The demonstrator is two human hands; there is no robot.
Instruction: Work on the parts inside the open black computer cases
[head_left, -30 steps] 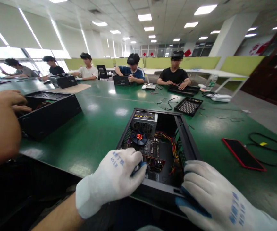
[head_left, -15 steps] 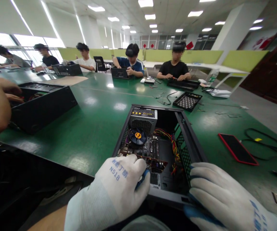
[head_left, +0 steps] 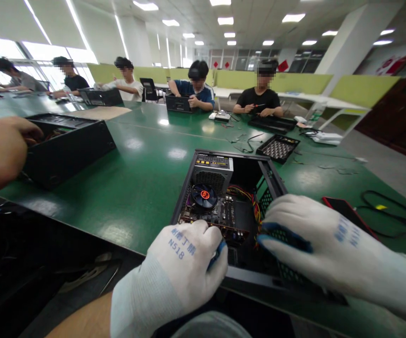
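Observation:
An open black computer case (head_left: 245,277) lies in front of me, its inside facing up. In it I see a power supply (head_left: 212,174), a round CPU fan (head_left: 204,195), a motherboard (head_left: 224,209), a graphics card (head_left: 240,234) and coloured cables (head_left: 255,206). My left hand (head_left: 192,260), in a white glove with blue palm, is closed at the near left of the case, by the card's end; what its fingers hold is hidden. My right hand (head_left: 294,232), gloved alike, reaches over the case's right side, thumb and fingers apart, nothing seen in it.
At left another person's hand (head_left: 9,136) reaches into a second black case (head_left: 69,150). A red-edged phone (head_left: 344,206) and a black cable (head_left: 400,206) lie at right on the green table (head_left: 143,188). Farther back is a black tray (head_left: 278,148); several people work opposite.
My right hand has moved up and left from the case's near right corner to over its right side. My left hand stays at the same part of the case. The view has shifted slightly.

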